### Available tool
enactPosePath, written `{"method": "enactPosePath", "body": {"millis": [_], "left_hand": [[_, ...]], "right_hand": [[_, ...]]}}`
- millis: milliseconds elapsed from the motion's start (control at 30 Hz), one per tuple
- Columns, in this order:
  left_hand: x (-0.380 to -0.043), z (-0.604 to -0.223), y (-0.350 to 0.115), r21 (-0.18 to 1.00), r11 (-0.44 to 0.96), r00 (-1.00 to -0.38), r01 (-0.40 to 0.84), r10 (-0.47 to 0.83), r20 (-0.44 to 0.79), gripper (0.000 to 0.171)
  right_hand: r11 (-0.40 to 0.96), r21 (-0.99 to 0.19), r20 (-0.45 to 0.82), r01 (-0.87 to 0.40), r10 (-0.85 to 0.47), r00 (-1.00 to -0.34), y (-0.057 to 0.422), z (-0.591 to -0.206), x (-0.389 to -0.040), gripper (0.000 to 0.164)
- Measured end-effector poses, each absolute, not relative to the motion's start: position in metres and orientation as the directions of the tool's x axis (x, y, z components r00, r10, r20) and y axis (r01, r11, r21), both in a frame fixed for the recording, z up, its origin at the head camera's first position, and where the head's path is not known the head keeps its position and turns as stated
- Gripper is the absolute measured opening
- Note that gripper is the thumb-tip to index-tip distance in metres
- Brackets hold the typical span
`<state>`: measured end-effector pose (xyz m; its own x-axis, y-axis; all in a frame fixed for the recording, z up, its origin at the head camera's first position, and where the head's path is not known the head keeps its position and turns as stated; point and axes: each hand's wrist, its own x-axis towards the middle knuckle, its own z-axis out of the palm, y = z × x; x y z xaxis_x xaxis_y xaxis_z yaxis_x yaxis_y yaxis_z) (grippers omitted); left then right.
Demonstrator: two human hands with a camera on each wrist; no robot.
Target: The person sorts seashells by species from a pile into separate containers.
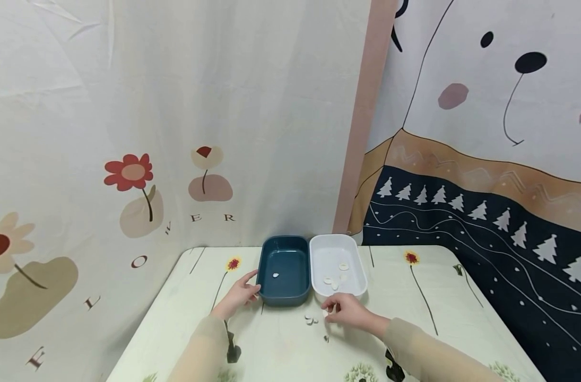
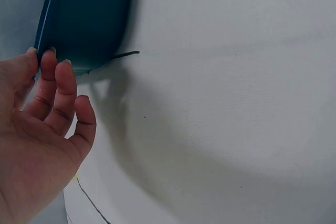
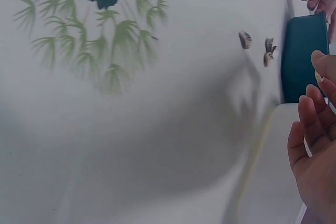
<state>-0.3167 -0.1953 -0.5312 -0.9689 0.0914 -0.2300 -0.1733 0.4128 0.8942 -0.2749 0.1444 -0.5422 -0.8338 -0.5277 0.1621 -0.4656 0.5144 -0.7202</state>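
Note:
My left hand (image 1: 240, 293) is at the left side of a dark teal rectangular container (image 1: 284, 301), thumb and forefinger pinching its rim. One small whitish piece (image 1: 275, 275) lies inside it. To its right stands a white container (image 1: 333, 249) holding several pale, flat, roundish pieces (image 1: 344, 267). My right hand (image 1: 346, 310) is just in front of the white container, thumb and fingertips pinching a small pale piece (image 1: 325, 313), mostly hidden by the fingers. Small striped seashells (image 1: 309, 321) lie in a cluster left of this hand, with another striped seashell (image 3: 245, 40) apart from them.
Both containers stand side by side at the back of a table (image 1: 266, 355) covered with a pale flower-print cloth. Behind the table hangs a light printed curtain (image 1: 271, 132); a dark panel with white trees (image 1: 462, 228) hangs along the right.

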Motion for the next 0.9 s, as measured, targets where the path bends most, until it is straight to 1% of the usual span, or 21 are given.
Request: {"method": "enactPosePath", "body": {"millis": [133,500,733,900], "left_hand": [[-0.317,-0.530,-0.196,0.893,0.412,-0.967,-0.179,0.093,-0.237,0.055],[-0.318,-0.531,-0.196,0.898,0.405,-0.968,-0.173,0.097,-0.230,0.055],[-0.319,-0.534,-0.197,0.910,0.390,-0.974,-0.144,0.106,-0.200,0.056],[-0.317,-0.534,-0.196,0.909,0.389,-0.975,-0.149,0.094,-0.200,0.055]], "right_hand": [[0.504,-0.719,0.178,-0.477,-0.530,-0.829,0.141,-0.535,-0.279,0.021],[0.504,-0.750,0.150,-0.428,-0.501,-0.853,0.136,-0.522,-0.288,0.023],[0.516,-0.721,0.181,-0.464,-0.505,-0.844,0.131,-0.513,-0.295,0.021],[0.518,-0.729,0.184,-0.448,-0.483,-0.856,0.124,-0.509,-0.302,0.020]]}}
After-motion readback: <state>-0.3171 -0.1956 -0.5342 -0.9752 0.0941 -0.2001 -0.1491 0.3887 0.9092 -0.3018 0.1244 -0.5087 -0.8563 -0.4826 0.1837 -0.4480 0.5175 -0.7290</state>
